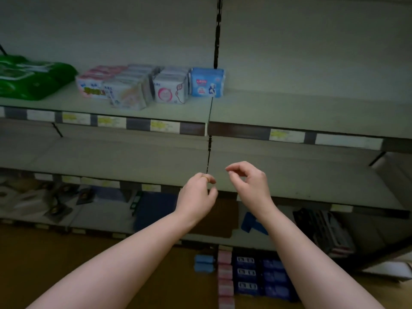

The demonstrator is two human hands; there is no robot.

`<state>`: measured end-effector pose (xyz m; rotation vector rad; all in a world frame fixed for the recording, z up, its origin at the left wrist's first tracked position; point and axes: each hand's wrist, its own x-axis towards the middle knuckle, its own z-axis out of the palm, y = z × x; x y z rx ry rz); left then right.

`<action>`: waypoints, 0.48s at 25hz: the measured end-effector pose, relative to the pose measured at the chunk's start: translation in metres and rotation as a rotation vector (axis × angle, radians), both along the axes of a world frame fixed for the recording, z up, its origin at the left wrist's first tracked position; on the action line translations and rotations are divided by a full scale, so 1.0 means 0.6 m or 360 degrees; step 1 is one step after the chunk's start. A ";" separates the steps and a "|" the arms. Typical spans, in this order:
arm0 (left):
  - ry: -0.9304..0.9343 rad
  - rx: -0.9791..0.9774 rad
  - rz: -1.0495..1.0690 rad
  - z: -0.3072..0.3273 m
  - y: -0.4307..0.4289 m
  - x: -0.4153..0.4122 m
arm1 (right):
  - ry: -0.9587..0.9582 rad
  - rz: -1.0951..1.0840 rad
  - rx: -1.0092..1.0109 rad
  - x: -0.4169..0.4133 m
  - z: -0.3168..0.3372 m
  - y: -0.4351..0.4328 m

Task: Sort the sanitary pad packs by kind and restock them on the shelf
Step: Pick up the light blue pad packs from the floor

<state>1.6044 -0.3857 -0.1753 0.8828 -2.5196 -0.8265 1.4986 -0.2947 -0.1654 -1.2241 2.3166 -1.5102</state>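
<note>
On the upper shelf [289, 112], at eleven o'clock, the sanitary pad packs [138, 88] stand in a row, with a green bag [29, 76] at their nine o'clock. More packs [245, 275] lie on the brown floor [66, 264] at six o'clock. The left hand [196, 195] and right hand [247, 184] hover loosely curled, grasping nothing, before the middle shelf [312, 175].

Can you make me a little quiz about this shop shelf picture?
1. True or false: the left hand and the right hand hold nothing.
2. Fill in: the big green pack lies at the ___ end of the upper shelf.
3. The rightmost pack on that shelf is: A blue; B orange; C black.
Key: 1 true; 2 left; 3 A.
</note>
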 end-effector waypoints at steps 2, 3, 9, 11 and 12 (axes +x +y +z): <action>-0.0015 0.0009 0.0040 -0.014 0.016 -0.013 | -0.0023 0.0052 0.0029 -0.020 -0.017 0.012; -0.0023 0.0015 0.0057 -0.023 0.021 -0.017 | -0.0038 0.0068 0.0048 -0.027 -0.027 0.016; -0.0080 0.0092 0.0140 -0.088 0.005 -0.027 | -0.0172 0.0049 0.0162 -0.039 -0.089 0.003; -0.0142 0.0175 0.0129 -0.119 -0.011 -0.030 | -0.0290 0.0006 0.0207 -0.044 -0.120 -0.010; -0.0161 0.0224 0.0108 -0.138 -0.020 -0.030 | -0.0359 -0.0019 0.0226 -0.046 -0.137 -0.018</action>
